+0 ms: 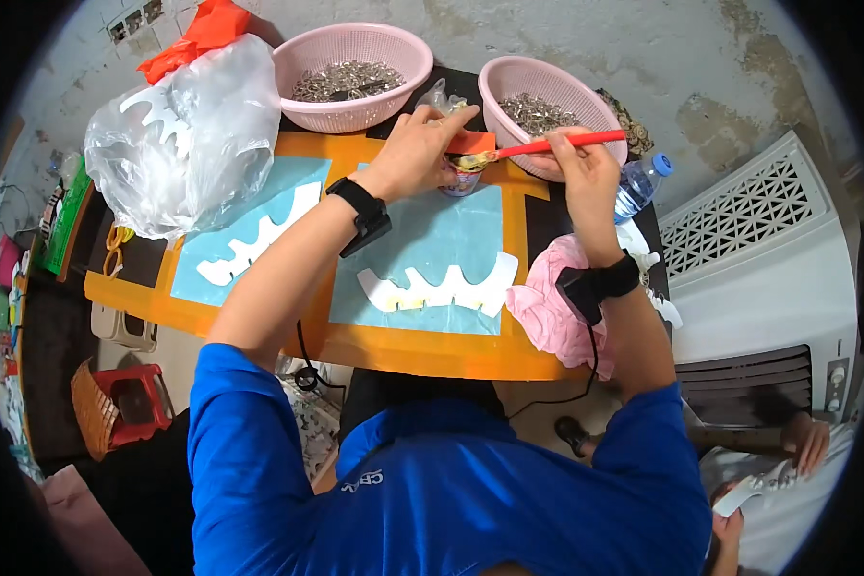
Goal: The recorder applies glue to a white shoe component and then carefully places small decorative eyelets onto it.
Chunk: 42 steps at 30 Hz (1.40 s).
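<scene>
My right hand (588, 182) grips a brush with a long red handle (600, 137). Its bristle end, coated in something yellowish, rests at the mouth of a small printed pot (462, 183). Around the far left side of that pot my left hand (415, 152) is closed, steadying it; some of its fingers are hidden. An orange-red flat piece (472, 142) shows just behind the pot. Nearer me lies a white scalloped strip (442, 293) with yellowish smears along its lower edge, on a blue-green sheet (413, 240). Another white strip (259, 242) lies to the left, partly under my left forearm.
Two pink baskets (353, 120) of small metal pieces stand at the back. A clear plastic bag (187, 144) sits at the left, a water bottle (640, 187) and pink cloth (555, 305) at the right. Another person's hand (804, 444) shows at lower right.
</scene>
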Tool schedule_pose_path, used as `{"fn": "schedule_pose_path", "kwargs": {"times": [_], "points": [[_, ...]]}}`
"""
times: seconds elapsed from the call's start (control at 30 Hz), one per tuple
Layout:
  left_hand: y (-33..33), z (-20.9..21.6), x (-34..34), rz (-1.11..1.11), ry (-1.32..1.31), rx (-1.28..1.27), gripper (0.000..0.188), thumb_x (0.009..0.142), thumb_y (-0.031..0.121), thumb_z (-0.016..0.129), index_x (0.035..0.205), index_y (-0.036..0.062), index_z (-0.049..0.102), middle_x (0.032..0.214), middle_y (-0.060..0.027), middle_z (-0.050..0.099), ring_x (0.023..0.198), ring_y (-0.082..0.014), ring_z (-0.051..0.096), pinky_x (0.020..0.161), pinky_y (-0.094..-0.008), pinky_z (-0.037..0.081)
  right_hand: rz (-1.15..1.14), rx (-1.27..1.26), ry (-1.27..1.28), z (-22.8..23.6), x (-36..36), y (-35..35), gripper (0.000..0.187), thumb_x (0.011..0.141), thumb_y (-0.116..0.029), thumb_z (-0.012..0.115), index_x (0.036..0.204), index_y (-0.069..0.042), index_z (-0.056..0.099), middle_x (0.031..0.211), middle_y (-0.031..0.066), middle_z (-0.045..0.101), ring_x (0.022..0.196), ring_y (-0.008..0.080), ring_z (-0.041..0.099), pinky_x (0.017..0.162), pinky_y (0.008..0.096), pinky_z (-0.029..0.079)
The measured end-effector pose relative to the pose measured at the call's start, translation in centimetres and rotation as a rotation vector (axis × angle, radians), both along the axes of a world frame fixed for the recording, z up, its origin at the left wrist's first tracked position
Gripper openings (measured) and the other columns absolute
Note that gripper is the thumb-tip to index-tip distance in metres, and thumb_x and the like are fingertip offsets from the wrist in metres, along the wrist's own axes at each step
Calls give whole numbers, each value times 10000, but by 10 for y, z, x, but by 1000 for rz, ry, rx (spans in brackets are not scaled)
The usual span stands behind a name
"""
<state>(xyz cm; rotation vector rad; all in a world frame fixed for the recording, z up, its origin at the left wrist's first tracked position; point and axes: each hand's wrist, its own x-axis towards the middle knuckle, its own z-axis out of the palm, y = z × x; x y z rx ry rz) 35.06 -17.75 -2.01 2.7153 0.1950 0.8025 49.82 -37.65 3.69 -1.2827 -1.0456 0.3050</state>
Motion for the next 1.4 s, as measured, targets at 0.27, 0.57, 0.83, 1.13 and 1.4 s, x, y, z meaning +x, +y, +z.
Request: {"fn": "schedule_pose_path", "kwargs": {"times": [0.27, 0.57, 0.83, 1.13, 1.4], "points": [[-1, 4, 2, 11, 43, 30, 987, 658, 155, 875, 1536, 148, 422, 1240, -149, 681, 1217, -345, 535, 1007, -440, 419, -135, 25, 145, 0, 11, -19, 259, 1033, -153, 624, 1097, 97, 609, 939, 186, 714, 818, 253, 758, 749, 309, 644], [-5, 12, 2, 14, 84, 43, 1005, 664, 108, 866, 1552, 153, 398, 1219, -107, 692, 1208, -361, 534, 1076, -441, 408, -175, -4, 134, -4, 21, -34, 251, 1024, -162, 641, 1092, 80, 627, 919, 168, 718, 786, 235, 754, 719, 295, 633], [0, 19, 5, -55, 136, 52, 1127, 589, 154, 896, 1571, 150, 342, 1311, -193, 597, 1171, -383, 530, 1065, -448, 419, -95, 166, 332, 15, 24, -62, 277, 1042, -193, 602, 1059, 83, 620, 966, 189, 706, 849, 263, 748, 783, 339, 637], [18, 29, -1, -174, -52, -386, 653, 790, -109, 559, 1400, 117, 498, 1282, -68, 601, 1159, -210, 608, 1002, -335, 479, -30, 347, 521, 13, 13, -85, 251, 1070, -185, 531, 1123, 57, 573, 1091, 200, 671, 986, 306, 712, 924, 409, 594], [-51, 37, -82, -461, 386, -632, 753, 715, -166, 390, 1429, 65, 451, 1220, -75, 696, 1203, -220, 574, 1099, -375, 393, -17, 28, 269, -15, -21, -162, 292, 1083, -227, 518, 1084, 55, 593, 1042, 184, 700, 920, 247, 728, 889, 375, 594]]}}
